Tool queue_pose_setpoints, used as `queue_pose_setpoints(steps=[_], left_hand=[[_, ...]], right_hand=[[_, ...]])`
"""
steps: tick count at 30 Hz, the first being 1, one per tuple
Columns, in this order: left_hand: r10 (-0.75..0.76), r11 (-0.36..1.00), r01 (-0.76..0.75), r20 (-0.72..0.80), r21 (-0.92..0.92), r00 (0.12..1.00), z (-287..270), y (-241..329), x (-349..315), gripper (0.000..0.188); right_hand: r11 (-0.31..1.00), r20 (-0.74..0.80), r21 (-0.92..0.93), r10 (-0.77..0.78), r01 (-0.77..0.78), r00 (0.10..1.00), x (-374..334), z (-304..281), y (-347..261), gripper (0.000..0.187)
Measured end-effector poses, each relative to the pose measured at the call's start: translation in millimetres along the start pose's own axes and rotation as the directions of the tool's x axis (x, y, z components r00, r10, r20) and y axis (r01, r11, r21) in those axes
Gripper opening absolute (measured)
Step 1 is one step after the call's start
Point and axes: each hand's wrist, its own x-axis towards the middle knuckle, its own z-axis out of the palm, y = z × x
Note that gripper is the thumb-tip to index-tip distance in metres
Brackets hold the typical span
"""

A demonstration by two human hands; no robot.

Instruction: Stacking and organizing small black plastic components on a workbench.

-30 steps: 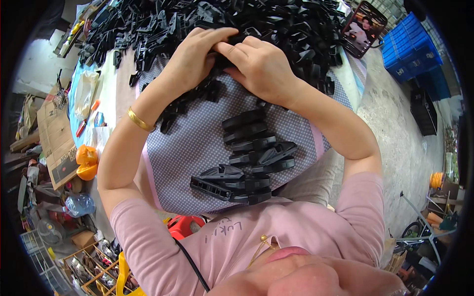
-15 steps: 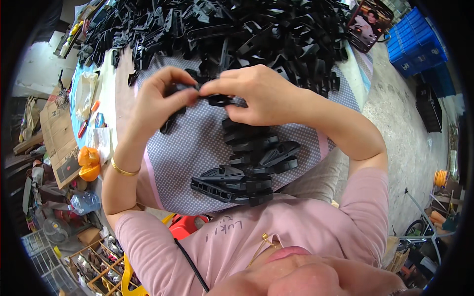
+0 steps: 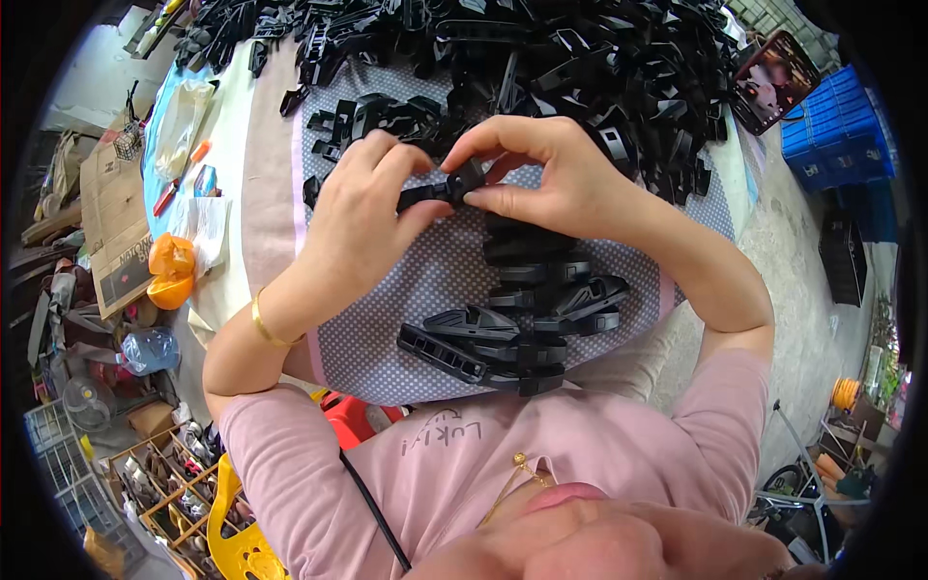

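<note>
Between my two hands is a small black plastic part, held above the dotted cloth. My left hand has its fingers curled round the part's left end. At the other end, my right hand pinches a blocky black piece between thumb and fingers. Whether the two pieces are joined I cannot tell. Nearer to me lies a column of several black plastic parts on the cloth. A large heap of similar black parts covers the far side, with a few loose ones just beyond my left hand.
At the left edge lie a red screwdriver, a clear plastic bag and an orange container. A phone or tablet with a lit screen stands at the far right, near blue crates. A red and yellow seat shows below.
The view has shifted, so the table sits lower and further right. My left hand has turned, its back now facing up. My right thumb and fingers now pinch a blocky black piece in plain sight.
</note>
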Motion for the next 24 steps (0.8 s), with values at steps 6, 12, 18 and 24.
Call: queue_pose_setpoints(steps=[6,12,18,24], left_hand=[[-0.045,0.999,0.044,0.102,0.016,0.994,-6,-8,-7,0.02],[-0.025,1.0,0.026,0.054,-0.007,0.998,-2,-8,-4,0.017],[-0.033,0.997,0.037,0.07,-0.062,0.997,-4,-10,-2,0.018],[0.003,0.998,0.001,0.066,-0.062,0.998,-2,-11,0,0.017]], right_hand=[[0.919,0.079,-0.392,-0.004,0.035,0.997,-2,-2,0,0.026],[0.769,0.042,-0.626,-0.13,0.128,0.991,-7,-10,-6,0.026],[0.783,0.002,-0.615,-0.119,0.095,0.993,-7,-12,-5,0.026],[0.768,0.007,-0.63,-0.144,0.116,0.989,-7,-6,-7,0.025]])
